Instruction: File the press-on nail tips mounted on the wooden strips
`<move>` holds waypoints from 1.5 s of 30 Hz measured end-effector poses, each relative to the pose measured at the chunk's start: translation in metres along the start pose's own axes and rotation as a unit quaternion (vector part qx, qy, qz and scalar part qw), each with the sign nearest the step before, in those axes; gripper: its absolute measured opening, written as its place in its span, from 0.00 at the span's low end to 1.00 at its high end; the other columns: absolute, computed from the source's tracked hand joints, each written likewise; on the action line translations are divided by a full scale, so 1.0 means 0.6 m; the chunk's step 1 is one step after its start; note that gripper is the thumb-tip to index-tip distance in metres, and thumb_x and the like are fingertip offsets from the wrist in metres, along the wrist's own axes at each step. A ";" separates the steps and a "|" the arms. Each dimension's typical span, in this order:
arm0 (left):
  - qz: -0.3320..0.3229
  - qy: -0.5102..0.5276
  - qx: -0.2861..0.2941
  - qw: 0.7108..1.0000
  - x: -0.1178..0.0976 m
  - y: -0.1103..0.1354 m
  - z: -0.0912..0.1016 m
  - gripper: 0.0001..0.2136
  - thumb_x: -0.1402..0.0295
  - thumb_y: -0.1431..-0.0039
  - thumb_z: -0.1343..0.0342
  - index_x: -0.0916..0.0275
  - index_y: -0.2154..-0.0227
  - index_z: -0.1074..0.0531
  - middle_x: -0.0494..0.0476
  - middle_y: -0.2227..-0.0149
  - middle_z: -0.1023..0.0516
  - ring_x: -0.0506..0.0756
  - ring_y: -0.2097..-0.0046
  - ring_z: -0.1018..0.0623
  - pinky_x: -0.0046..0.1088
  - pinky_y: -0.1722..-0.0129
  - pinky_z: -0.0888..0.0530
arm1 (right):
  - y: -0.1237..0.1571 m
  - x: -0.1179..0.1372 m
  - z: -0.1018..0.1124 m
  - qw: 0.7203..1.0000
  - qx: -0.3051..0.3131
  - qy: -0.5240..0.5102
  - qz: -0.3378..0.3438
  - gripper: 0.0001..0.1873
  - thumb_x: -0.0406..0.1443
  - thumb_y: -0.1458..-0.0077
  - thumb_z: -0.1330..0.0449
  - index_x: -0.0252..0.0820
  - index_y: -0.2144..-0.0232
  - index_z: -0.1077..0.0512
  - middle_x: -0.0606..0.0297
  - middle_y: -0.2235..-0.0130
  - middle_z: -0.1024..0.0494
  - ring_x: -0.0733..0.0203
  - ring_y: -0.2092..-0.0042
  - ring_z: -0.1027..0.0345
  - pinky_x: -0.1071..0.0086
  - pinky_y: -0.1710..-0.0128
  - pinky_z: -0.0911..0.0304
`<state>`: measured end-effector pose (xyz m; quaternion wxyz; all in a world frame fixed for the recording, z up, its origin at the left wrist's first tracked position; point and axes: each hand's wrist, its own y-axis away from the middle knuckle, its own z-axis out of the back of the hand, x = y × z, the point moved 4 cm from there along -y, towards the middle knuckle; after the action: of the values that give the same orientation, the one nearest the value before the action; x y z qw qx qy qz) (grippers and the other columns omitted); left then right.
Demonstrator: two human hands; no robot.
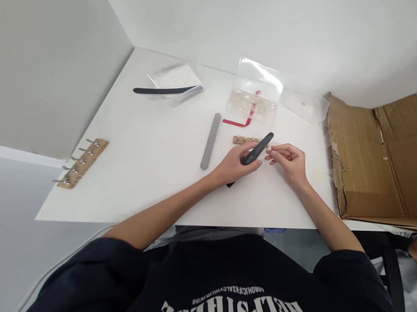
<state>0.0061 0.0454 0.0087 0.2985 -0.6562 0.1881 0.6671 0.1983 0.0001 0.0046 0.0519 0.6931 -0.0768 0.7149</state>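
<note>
Mid-frame, the left hand [234,165] holds a black file [262,147], likely keeping its tip free. The right hand [292,163] curls narrowly; contents unclear.

We hold the file [262,147] in our left hand [235,165]: a long black bar, round-tipped, pale print on its face, slanting from eight o'clock to two, its tip at eleven o'clock from our right hand [290,162].

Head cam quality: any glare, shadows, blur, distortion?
Head view throughout: bright glare on the clear lid; light otherwise soft, faint shadows on the table; edges look wide-angle stretched; print on the black file barely legible; anything in the right hand too small to identify.
</note>
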 end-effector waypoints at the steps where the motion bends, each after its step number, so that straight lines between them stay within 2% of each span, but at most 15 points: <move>1: 0.004 -0.001 0.006 1.000 0.001 0.000 -0.001 0.21 0.65 0.38 0.38 0.64 0.43 0.26 0.45 0.75 0.38 0.47 0.74 0.39 0.23 0.75 0.42 | 0.001 0.001 -0.001 1.000 -0.001 -0.002 0.001 0.14 0.46 0.47 0.26 0.44 0.64 0.20 0.61 0.64 0.13 0.54 0.66 0.16 0.62 0.68 0.22; 6: 0.018 -0.002 0.032 0.999 0.004 0.002 0.000 0.21 0.65 0.38 0.39 0.64 0.43 0.25 0.45 0.75 0.37 0.47 0.75 0.37 0.23 0.76 0.39 | 0.004 0.004 -0.006 1.000 -0.015 0.012 0.010 0.15 0.46 0.47 0.26 0.44 0.64 0.20 0.61 0.64 0.13 0.53 0.66 0.16 0.61 0.68 0.21; 21: 0.025 -0.032 0.039 0.998 -0.003 0.000 0.001 0.18 0.64 0.39 0.40 0.65 0.47 0.23 0.45 0.75 0.37 0.47 0.74 0.36 0.24 0.75 0.39 | 0.019 -0.002 -0.005 0.991 -0.070 0.099 0.057 0.16 0.48 0.43 0.29 0.43 0.62 0.21 0.61 0.65 0.15 0.53 0.64 0.17 0.57 0.61 0.19; 25: 0.020 -0.042 0.059 0.997 -0.004 0.000 -0.004 0.18 0.64 0.38 0.42 0.64 0.47 0.23 0.46 0.74 0.36 0.48 0.74 0.37 0.24 0.74 0.39 | 0.019 -0.004 -0.004 0.988 -0.074 0.119 0.063 0.15 0.47 0.42 0.30 0.43 0.61 0.21 0.61 0.65 0.15 0.53 0.63 0.17 0.56 0.59 0.20; 28: 0.009 -0.070 0.069 0.995 -0.016 0.001 0.000 0.18 0.63 0.37 0.43 0.64 0.47 0.23 0.47 0.73 0.33 0.48 0.73 0.37 0.25 0.72 0.38 | 0.017 -0.004 -0.003 0.989 -0.074 0.116 0.059 0.14 0.46 0.42 0.31 0.43 0.61 0.22 0.61 0.65 0.16 0.53 0.63 0.18 0.57 0.60 0.20; 31: -0.009 -0.163 0.040 0.986 -0.047 0.006 0.028 0.18 0.62 0.36 0.44 0.63 0.46 0.24 0.52 0.68 0.26 0.51 0.69 0.30 0.27 0.68 0.33 | 0.012 -0.004 0.000 0.990 -0.073 0.109 0.049 0.13 0.46 0.41 0.31 0.44 0.60 0.22 0.61 0.63 0.17 0.55 0.62 0.19 0.61 0.63 0.21; 34: 0.024 -0.293 -0.044 0.955 -0.077 0.020 0.086 0.20 0.61 0.34 0.47 0.61 0.42 0.27 0.55 0.62 0.21 0.54 0.65 0.24 0.29 0.64 0.30 | 0.005 -0.006 0.005 0.991 -0.074 0.102 0.043 0.13 0.46 0.41 0.32 0.45 0.61 0.24 0.62 0.63 0.19 0.57 0.61 0.21 0.64 0.67 0.23; 36: 0.082 -0.414 -0.078 0.903 -0.084 0.034 0.129 0.22 0.60 0.32 0.49 0.58 0.38 0.31 0.57 0.59 0.20 0.59 0.61 0.21 0.32 0.61 0.28 | 0.001 -0.009 0.008 0.992 -0.072 0.093 0.042 0.13 0.46 0.41 0.33 0.45 0.61 0.26 0.63 0.63 0.20 0.57 0.61 0.23 0.65 0.67 0.23; 38: 0.139 -0.506 -0.099 0.846 -0.078 0.050 0.169 0.23 0.60 0.30 0.52 0.55 0.35 0.35 0.60 0.50 0.21 0.63 0.52 0.21 0.36 0.58 0.27 | -0.002 -0.010 0.009 0.993 -0.067 0.086 0.043 0.13 0.46 0.41 0.33 0.45 0.62 0.27 0.63 0.62 0.21 0.58 0.60 0.23 0.66 0.68 0.23; 42: 0.241 -0.602 -0.130 0.750 -0.039 0.077 0.227 0.21 0.62 0.29 0.56 0.59 0.37 0.34 0.68 0.48 0.25 0.67 0.50 0.23 0.41 0.57 0.25 | -0.007 -0.012 0.010 0.995 -0.058 0.076 0.041 0.12 0.45 0.42 0.33 0.44 0.63 0.28 0.62 0.59 0.21 0.58 0.59 0.24 0.67 0.68 0.23; 45: 0.225 -0.620 -0.151 0.736 -0.017 0.079 0.239 0.20 0.62 0.28 0.56 0.62 0.39 0.32 0.71 0.46 0.27 0.70 0.44 0.27 0.44 0.54 0.25 | -0.011 -0.015 0.010 0.996 -0.052 0.068 0.037 0.12 0.44 0.43 0.33 0.43 0.65 0.27 0.62 0.58 0.21 0.59 0.60 0.24 0.67 0.68 0.23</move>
<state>-0.1343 0.1003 0.0219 0.0875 -0.0721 0.0002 0.9936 0.2057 0.0056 -0.0042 0.0663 0.6362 -0.1355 0.7566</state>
